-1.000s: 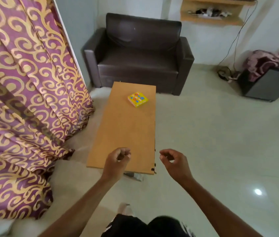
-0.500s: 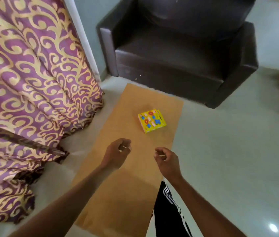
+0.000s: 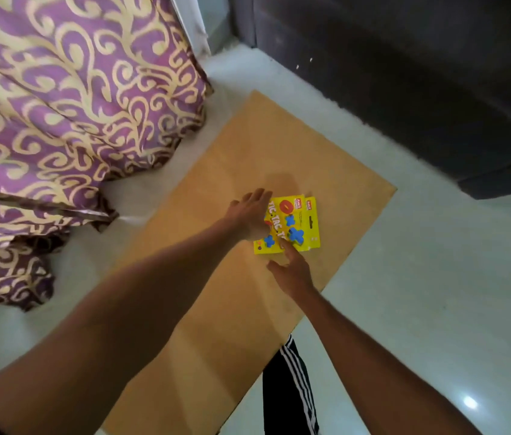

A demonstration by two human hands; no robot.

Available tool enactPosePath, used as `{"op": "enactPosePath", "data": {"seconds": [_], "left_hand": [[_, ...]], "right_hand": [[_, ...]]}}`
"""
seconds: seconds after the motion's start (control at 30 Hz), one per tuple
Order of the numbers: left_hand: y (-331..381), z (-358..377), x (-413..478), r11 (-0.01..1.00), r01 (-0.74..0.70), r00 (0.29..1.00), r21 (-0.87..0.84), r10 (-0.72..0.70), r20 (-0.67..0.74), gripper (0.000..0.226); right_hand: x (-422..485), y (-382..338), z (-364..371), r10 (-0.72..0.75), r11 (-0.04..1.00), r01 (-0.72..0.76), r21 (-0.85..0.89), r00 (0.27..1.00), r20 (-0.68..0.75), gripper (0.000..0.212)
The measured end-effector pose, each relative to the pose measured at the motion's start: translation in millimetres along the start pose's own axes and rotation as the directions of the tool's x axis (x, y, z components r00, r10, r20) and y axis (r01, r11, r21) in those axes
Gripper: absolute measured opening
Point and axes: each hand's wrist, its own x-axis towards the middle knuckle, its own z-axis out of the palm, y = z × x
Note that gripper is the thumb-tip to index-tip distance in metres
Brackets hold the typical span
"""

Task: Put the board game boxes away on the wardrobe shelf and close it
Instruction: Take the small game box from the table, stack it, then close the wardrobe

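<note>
Hands first: the left hand [image 3: 249,216] is flat with its fingers straight, laid over the 9 o'clock edge of the board game boxes [image 3: 306,221], and the right hand [image 3: 293,273] is also spread, fingers straight, with one fingertip touching the 6 o'clock edge. So neither one is gripping anything yet; both palms are relaxed and just making contact. My read is that they come in from two sides because it looks like two thin yellow tic-tac-toe boxes lying one on the other, slightly offset (two brand logos peek out at the top), and you'd want to square them up and clamp them together, not lift one and let the other slide off. I can't tell whether the left fingers are pressing down or only hovering close. The boxes lie flat on the low wooden table [image 3: 232,309], toward its 2 o'clock corner, well apart from the near end, which is probably why both arms are stretched out so far. Moving outward, a purple and gold curtain [image 3: 59,105] hangs at 10 o'clock, a dark sofa [image 3: 404,89] fills 1 o'clock, and a black trouser leg [image 3: 291,390] with white stripes stands at 6 o'clock beside the table. No wardrobe in view, so the shelf part is all ahead.
</note>
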Motion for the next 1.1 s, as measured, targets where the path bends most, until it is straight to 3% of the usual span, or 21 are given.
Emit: {"op": "enactPosePath", "data": {"seconds": [0.13, 0.27, 0.37, 0.47, 0.57, 0.67, 0.77, 0.93, 1.1], "left_hand": [[-1, 12, 9, 0.993, 0.107, 0.993, -0.043, -0.105, 0.053, 0.092], [-20, 33, -20, 0.917, 0.249, 0.963, -0.312, -0.201, 0.178, 0.086], [-45, 56, -76, 0.730, 0.305, 0.950, -0.612, -0.193, 0.244, 0.096], [-49, 70, -148, 0.468, 0.274, 0.954, -0.840, -0.242, 0.177, 0.070], [-48, 76, -234, 0.328, 0.199, 0.956, -0.924, -0.272, 0.109, 0.056], [-51, 88, -315, 0.306, 0.126, 0.944, -0.944, -0.328, 0.020, 0.053], [-52, 104, -392, 0.346, 0.065, 0.912, -0.936, -0.402, -0.086, 0.061], [-73, 165, -516, 0.415, 0.080, 0.801, -0.906, -0.568, -0.189, 0.087], [-105, 247, -640, 0.370, 0.143, 0.652, -0.918, -0.733, -0.194, 0.085]], "right_hand": [[3, 7, -5, -0.003, 0.990, 0.002, 0.139, 1.000, 0.009, 0.060], [-7, 16, -7, -0.019, 0.992, 0.011, 0.127, 0.998, 0.058, 0.062], [-27, 30, -2, -0.034, 0.999, 0.034, -0.001, 0.990, 0.137, 0.072], [-78, 2, -6, -0.058, 0.990, 0.083, -0.110, 0.976, 0.211, 0.068], [-128, -17, 1, -0.143, 0.959, 0.210, -0.190, 0.937, 0.318, 0.067], [-177, -34, 17, -0.200, 0.899, 0.334, -0.281, 0.887, 0.416, 0.068], [-223, -43, 40, -0.278, 0.821, 0.466, -0.331, 0.831, 0.482, 0.072], [-314, -53, 103, -0.353, 0.660, 0.651, -0.374, 0.709, 0.611, 0.068], [-419, -44, 196, -0.414, 0.491, 0.781, -0.386, 0.599, 0.685, 0.058]]}}
